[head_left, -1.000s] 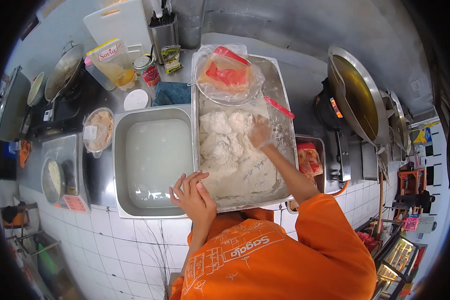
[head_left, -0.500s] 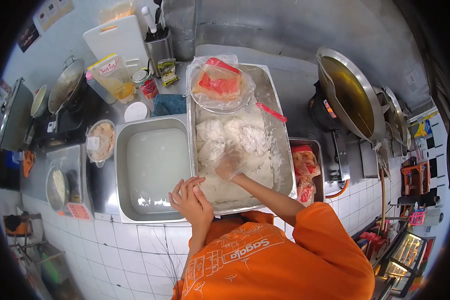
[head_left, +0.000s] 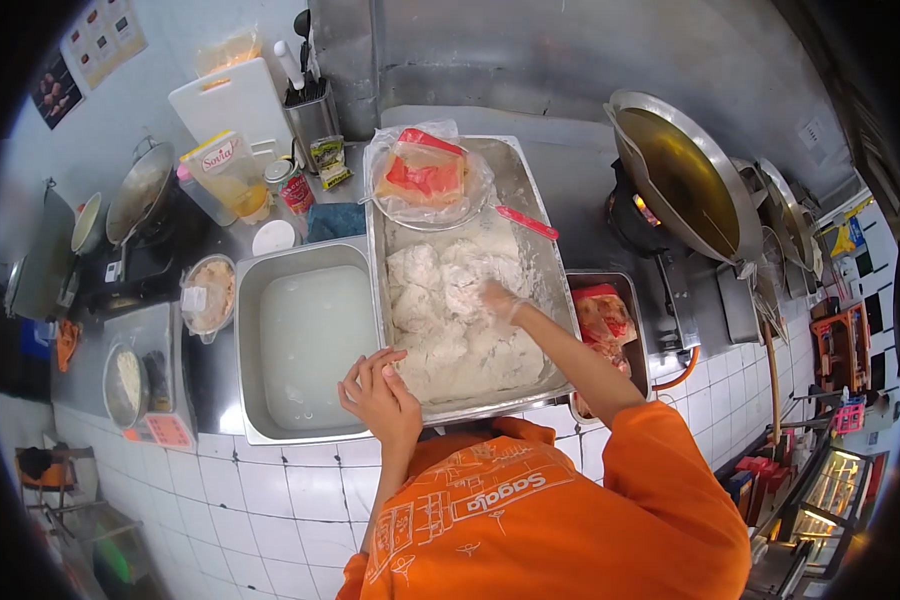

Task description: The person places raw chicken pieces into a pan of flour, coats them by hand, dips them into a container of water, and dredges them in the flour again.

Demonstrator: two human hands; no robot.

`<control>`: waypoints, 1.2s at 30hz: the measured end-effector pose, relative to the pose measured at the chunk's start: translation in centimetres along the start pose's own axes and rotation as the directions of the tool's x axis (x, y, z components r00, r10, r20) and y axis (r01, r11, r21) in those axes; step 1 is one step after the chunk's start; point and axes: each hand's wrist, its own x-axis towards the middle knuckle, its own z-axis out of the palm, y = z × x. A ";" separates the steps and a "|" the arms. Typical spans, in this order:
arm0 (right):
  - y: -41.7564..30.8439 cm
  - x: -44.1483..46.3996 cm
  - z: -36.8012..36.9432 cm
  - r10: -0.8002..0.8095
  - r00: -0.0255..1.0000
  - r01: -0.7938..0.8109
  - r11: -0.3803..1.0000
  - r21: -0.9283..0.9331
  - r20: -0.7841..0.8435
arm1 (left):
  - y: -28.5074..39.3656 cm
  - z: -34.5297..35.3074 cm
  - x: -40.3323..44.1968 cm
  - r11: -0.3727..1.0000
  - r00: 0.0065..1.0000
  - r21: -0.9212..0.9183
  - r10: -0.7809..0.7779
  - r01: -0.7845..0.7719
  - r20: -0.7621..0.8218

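Note:
My left hand (head_left: 378, 396) rests at the near edge between two metal trays, fingers apart and holding nothing. My right hand (head_left: 500, 300), in a thin clear glove, is down among flour-coated pieces (head_left: 460, 290); its fingertips are blurred and partly hidden by flour. The pieces lie in the flour (head_left: 470, 365) of a deep metal tray (head_left: 558, 290). A bowl with a plastic bag and red packaging (head_left: 425, 175) stands at the tray's far end. Beside it lies a red-handled tool (head_left: 527, 222). To the left is a metal tub of cloudy liquid (head_left: 315, 315).
A large wok of oil (head_left: 690, 175) stands over a lit burner at the right. A tray of bagged meat (head_left: 605, 325) adjoins the flour tray. Further left are a tub of pale food (head_left: 210, 290), a scale (head_left: 155, 380), a can (head_left: 290, 187) and a pan (head_left: 140, 190).
My right hand went from the tray's far right to its near middle, then back up and right. The coated pieces have shifted. My left hand stays at the tray edge. The view has tilted slightly.

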 end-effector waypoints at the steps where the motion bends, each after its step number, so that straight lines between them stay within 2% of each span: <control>1: -0.2 -1.0 -1.3 -0.040 0.999 0.040 0.999 0.015 -0.003 | 0.0 0.0 0.0 1.000 1.000 0.002 0.000 0.000 -0.001; 3: -1.3 -2.9 -1.8 -0.146 0.987 0.136 0.981 -0.138 -0.064 | -0.2 0.1 0.1 1.000 1.000 -0.014 -0.007 0.007 0.002; 5: -2.4 -4.6 -0.6 -0.253 0.957 0.179 0.901 -0.395 -0.142 | -0.5 0.3 -0.1 0.998 1.000 -0.054 -0.022 0.023 0.019; 9: -4.3 -4.8 3.8 -0.227 0.971 0.110 0.691 -0.715 -0.070 | -0.4 0.3 0.0 0.998 1.000 -0.059 -0.021 0.022 0.013; 11: -3.8 -3.3 5.4 -0.062 0.998 0.053 0.776 -0.629 0.007 | -0.2 0.0 0.0 0.998 1.000 -0.061 -0.026 0.027 0.011; 14: -5.1 -3.0 4.6 -0.094 0.994 0.098 0.646 -0.757 0.048 | -0.1 -0.1 0.0 0.998 0.999 -0.043 -0.039 0.040 0.011; 17: -2.4 -2.4 5.1 -0.211 0.977 0.142 0.747 -0.649 -0.029 | 0.0 -0.1 0.2 0.999 0.999 -0.007 -0.032 0.032 0.001; 19: -2.5 -2.0 6.1 -0.072 0.996 0.034 0.858 -0.513 -0.055 | 0.1 -0.2 0.2 0.999 0.999 0.002 -0.050 0.050 0.011; 21: -2.5 -1.8 6.4 -0.093 0.989 0.029 0.877 -0.479 -0.112 | 0.2 -0.2 0.4 0.998 0.998 0.003 -0.059 0.059 0.018; 23: -1.5 -1.8 6.8 -0.281 0.940 0.126 0.816 -0.564 -0.196 | 0.2 -0.2 0.4 0.998 0.997 -0.004 -0.068 0.068 0.021; 29: -0.2 -0.3 7.8 -0.177 0.953 0.039 0.876 -0.482 -0.245 | 0.2 -0.1 0.4 0.998 0.998 -0.003 -0.063 0.063 0.014; 32: -3.5 -2.0 3.5 -0.097 0.994 0.099 0.670 -0.736 0.045 | -0.2 0.1 0.2 0.996 0.997 -0.038 -0.075 0.075 0.014; 34: -6.0 -4.8 1.5 -0.007 0.999 0.036 0.716 -0.698 0.044 | -0.2 0.1 0.2 0.997 0.997 -0.035 -0.071 0.071 0.005; 36: -8.4 -7.4 -0.8 0.154 0.969 -0.015 0.817 -0.577 0.193 | -0.1 0.0 0.1 0.997 0.997 -0.039 -0.073 0.074 0.008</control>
